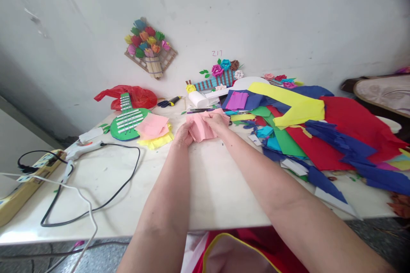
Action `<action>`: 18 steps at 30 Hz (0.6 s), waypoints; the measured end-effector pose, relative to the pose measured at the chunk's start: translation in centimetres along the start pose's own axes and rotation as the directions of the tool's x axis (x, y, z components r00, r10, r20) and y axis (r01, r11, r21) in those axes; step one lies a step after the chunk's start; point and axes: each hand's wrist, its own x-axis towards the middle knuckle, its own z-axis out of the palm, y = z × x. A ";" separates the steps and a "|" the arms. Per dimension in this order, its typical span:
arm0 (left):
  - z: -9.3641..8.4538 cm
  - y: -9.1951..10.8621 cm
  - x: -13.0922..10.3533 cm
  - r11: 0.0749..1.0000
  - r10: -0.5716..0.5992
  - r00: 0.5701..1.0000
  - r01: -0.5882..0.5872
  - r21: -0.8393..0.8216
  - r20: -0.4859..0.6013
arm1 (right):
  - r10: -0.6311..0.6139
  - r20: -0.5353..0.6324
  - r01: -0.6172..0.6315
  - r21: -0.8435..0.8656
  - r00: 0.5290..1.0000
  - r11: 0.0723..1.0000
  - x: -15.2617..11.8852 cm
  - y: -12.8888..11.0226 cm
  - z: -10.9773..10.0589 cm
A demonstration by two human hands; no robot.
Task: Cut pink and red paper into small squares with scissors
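Note:
A piece of pink crepe paper (201, 129) is stretched between my two hands, just above the white table (218, 187). My left hand (183, 134) grips its left edge, with the fingers partly hidden by the paper. My right hand (217, 122) pinches the paper near its upper right part. Left of my hands lie more pink sheets (153, 126) on top of yellow sheets (156, 141). They overlap the edge of a green guitar-shaped craft (128, 121) with white paper rolls across it.
A white glue gun (83, 150) with a looping black cord and a yellow power strip (30, 185) are at the left. Black-and-yellow scissors (169, 102) lie behind. Red paper (355, 128) and other coloured sheets and scraps cover the right side.

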 end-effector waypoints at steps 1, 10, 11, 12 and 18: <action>0.1 0.1 -0.1 1.000 -0.011 1.000 0.010 -0.011 -0.010 | 0.015 0.011 -0.016 0.038 1.000 0.999 -0.1 -0.2 0.0; 0.3 -0.1 -0.2 0.998 -0.034 0.999 0.034 -0.051 0.014 | 0.109 -0.024 -0.110 -0.036 0.994 0.993 -0.6 -0.8 0.4; 0.3 -0.1 -0.2 0.999 -0.033 0.999 0.034 -0.040 0.030 | 0.114 -0.031 -0.116 -0.045 0.993 0.992 -0.6 -0.7 0.4; 0.2 -0.2 -0.2 0.999 -0.034 0.999 0.035 -0.027 0.040 | 0.120 -0.038 -0.122 -0.049 0.992 0.991 -0.5 -0.6 0.5; 0.0 -0.2 -0.2 0.999 -0.037 0.998 0.036 0.028 0.055 | 0.146 -0.044 -0.146 -0.005 0.988 0.989 -0.5 -0.4 0.8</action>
